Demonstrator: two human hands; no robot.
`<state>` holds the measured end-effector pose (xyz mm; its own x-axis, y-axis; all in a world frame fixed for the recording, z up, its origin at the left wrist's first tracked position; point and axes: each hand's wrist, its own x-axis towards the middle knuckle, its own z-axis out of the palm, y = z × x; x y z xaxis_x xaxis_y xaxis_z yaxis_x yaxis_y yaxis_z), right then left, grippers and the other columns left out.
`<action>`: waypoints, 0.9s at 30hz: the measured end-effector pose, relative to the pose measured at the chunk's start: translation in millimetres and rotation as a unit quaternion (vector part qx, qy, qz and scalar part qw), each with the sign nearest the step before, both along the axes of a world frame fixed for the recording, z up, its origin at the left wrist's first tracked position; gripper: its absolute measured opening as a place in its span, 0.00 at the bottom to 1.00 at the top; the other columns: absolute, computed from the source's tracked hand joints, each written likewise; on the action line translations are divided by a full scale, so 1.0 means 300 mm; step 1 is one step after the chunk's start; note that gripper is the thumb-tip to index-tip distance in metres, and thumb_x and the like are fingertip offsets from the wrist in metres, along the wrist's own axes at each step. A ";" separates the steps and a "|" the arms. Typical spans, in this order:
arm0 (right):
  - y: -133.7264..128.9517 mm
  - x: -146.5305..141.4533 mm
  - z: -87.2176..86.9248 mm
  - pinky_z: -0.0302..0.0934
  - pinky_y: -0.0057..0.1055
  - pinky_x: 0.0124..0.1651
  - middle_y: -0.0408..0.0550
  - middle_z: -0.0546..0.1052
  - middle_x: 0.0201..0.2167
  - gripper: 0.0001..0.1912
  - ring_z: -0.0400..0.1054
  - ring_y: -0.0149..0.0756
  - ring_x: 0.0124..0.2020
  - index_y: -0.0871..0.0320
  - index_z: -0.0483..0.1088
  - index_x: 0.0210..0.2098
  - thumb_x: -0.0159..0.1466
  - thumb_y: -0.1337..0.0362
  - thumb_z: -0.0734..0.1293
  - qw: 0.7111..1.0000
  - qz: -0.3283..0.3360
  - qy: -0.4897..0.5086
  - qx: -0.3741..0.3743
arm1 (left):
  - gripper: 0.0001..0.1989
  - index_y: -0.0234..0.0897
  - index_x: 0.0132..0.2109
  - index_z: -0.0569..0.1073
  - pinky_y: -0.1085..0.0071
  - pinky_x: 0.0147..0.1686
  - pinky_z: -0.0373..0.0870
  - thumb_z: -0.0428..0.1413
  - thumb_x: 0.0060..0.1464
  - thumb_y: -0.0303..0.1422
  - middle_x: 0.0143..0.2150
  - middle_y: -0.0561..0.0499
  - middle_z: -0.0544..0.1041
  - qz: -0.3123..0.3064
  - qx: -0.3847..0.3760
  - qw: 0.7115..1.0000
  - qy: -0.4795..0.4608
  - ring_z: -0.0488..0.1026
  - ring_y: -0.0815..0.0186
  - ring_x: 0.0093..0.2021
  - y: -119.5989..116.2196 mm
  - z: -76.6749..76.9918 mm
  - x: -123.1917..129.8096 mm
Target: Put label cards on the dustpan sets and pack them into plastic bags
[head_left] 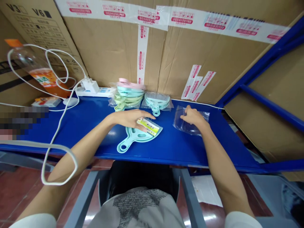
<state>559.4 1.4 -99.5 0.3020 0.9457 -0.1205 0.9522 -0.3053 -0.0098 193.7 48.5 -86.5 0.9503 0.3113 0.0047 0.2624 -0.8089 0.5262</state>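
Observation:
A light blue dustpan and brush set (136, 136) lies on the blue table near its front edge, with a yellow and green label (152, 127) on it. My left hand (131, 119) rests over the set's upper part, thumb and fingers apart around the label's left end. To the right, my right hand (192, 116) touches clear plastic bags (184, 126) lying flat, its fingers bent and pressed together on the plastic.
Behind my hands stand a stack of bagged pink, blue and green sets (129, 95) and another bagged blue set (157, 100). An orange drink bottle (45, 77), power strip (102, 91) and looping white cable (58, 133) are left. Cardboard (114, 50) rises behind.

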 end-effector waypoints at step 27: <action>-0.038 -0.031 0.056 0.73 0.45 0.58 0.64 0.86 0.51 0.18 0.81 0.59 0.56 0.57 0.86 0.51 0.72 0.67 0.63 0.994 0.041 -0.038 0.094 | 0.23 0.49 0.67 0.83 0.65 0.66 0.75 0.57 0.72 0.25 0.70 0.47 0.81 -0.054 0.031 0.997 0.035 0.78 0.56 0.70 -0.029 0.011 -0.008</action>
<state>550.1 -9.9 -82.9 0.2253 0.9710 0.0801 0.9738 -0.2271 0.0144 191.3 39.7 -83.2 0.9771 0.2075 -0.0465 0.2055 -0.8654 0.4570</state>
